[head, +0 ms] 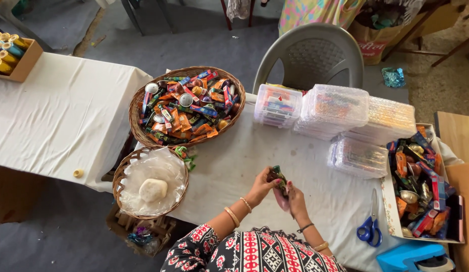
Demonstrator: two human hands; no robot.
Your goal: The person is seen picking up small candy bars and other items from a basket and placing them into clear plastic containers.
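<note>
Bright, even daylight, soft faint shadows, sharp focus throughout — mild wide-angle bending at edges, no glare

Your sleeves (229,249) are black with red and white flowers and squares. Your left hand (262,187) and right hand (295,199) have gold bangles, and hold a small green and dark packet (278,177). At 10 o'clock from it, a brown woven basket (139,103) is full of orange, red, blue and silver bits. At 9 o'clock, a second brown basket (121,174) has clear plastic and a cream lump (153,190). At 4 o'clock lie blue-handled scissors (369,229). The table cloth (68,111) is white. At 12 o'clock stands a grey chair (315,55). The clear boxes (335,108) at 1 o'clock show many colours inside.
</note>
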